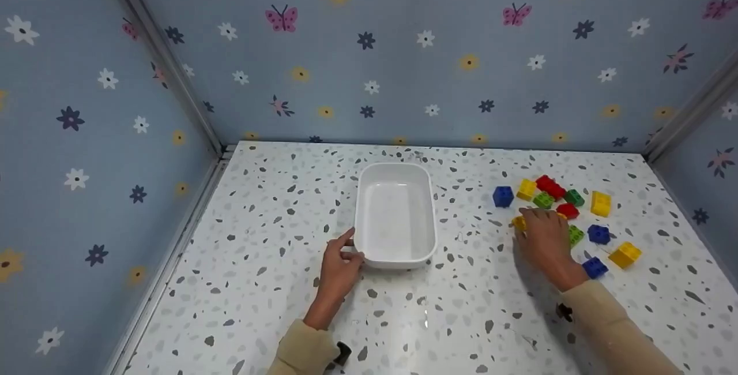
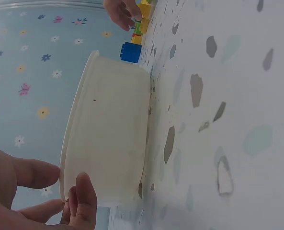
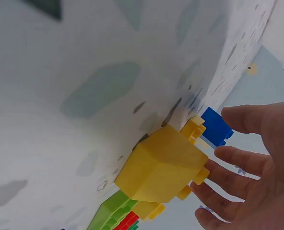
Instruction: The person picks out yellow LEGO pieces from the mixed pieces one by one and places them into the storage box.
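Observation:
A white plastic tub stands on the speckled table with nothing inside it. My left hand holds its near left corner, with thumb and fingers at the rim and outer wall, as the left wrist view also shows. On the right, my right hand reaches over a loose group of toy building bricks. In the right wrist view its fingers are spread, with the fingertips right at the studs of a big yellow brick. A smaller yellow brick peeks out beside that hand in the head view.
Around the right hand lie a blue brick, a red brick, a light green brick, a dark green brick and several others. Flower-patterned panels wall the table at the back and sides.

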A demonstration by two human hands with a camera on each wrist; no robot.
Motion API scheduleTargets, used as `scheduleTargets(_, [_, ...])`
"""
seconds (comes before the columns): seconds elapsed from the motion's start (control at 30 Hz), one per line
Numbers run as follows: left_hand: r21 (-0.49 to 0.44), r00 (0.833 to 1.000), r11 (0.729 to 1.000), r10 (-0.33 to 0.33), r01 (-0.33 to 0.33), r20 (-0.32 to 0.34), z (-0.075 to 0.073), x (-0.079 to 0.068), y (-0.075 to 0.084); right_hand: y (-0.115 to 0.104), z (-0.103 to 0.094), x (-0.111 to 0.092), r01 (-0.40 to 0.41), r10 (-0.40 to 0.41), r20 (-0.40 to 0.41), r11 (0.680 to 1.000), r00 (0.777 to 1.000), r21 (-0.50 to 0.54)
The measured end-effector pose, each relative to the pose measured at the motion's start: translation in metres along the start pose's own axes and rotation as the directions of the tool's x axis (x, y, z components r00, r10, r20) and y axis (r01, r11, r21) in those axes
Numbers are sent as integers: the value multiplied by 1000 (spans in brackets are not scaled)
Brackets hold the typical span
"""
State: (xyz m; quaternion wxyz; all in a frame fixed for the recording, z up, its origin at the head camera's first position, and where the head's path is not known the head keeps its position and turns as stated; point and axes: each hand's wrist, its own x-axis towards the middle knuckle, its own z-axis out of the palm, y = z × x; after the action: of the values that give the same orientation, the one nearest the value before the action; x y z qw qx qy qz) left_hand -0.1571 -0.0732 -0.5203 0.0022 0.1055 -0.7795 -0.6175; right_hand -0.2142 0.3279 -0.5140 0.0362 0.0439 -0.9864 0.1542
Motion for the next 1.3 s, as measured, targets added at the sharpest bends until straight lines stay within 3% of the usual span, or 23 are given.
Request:
scheduleTargets(0.73, [-189,998,980,-57,59,14,-2,3,2,7,2,11,2,0,58,999,998,-50])
scheduleTargets(1.07, [-223,997,971,-77,81,24,-2,2,1,6,2,11,14,-12,41,998,999,-63])
scheduleTargets(1.3, [-255,997,964,-69,75,30,-3,3,0,-8,1,10,50,-51,-11,995,999,-82])
